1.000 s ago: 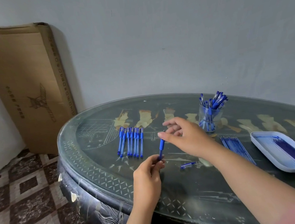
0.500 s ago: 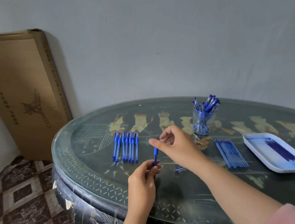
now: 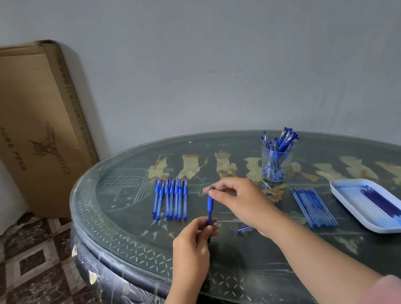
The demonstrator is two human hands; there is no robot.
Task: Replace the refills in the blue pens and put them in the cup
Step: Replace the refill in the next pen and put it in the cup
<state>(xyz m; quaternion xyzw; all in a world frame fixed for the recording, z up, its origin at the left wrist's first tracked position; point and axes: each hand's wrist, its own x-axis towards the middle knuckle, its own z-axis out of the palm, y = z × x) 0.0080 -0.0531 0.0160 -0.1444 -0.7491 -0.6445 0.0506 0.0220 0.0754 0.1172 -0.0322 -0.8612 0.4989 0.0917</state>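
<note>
1. While the left hand [image 3: 192, 241] grips the lower end of a blue pen [image 3: 210, 207] held upright over the table [image 3: 247, 277], the right hand [image 3: 241, 202] pinches the pen's top end between thumb and forefinger, its other fingers loosely curled.
2. A second ago the right fingers lay stretched over that end. They have since closed on it, and a small pale tip shows just above the pinch.
3. This reads as the start of loosening the nib section to reach the old refill; no refill is out yet.
4. A loose pen cap [image 3: 243, 229] lies on the glass just beside the right wrist, so this pen is already uncapped.
5. Beyond the hands to the left, a row of pens [image 3: 171, 198] probably awaits the same treatment.
6. Right of the right forearm lies a row of refills [image 3: 313, 207], and farther right a white tray [image 3: 346, 199] holds more refills.
7. The clear cup [image 3: 275, 165], already holding capped pens, stands well beyond the right hand.
</note>
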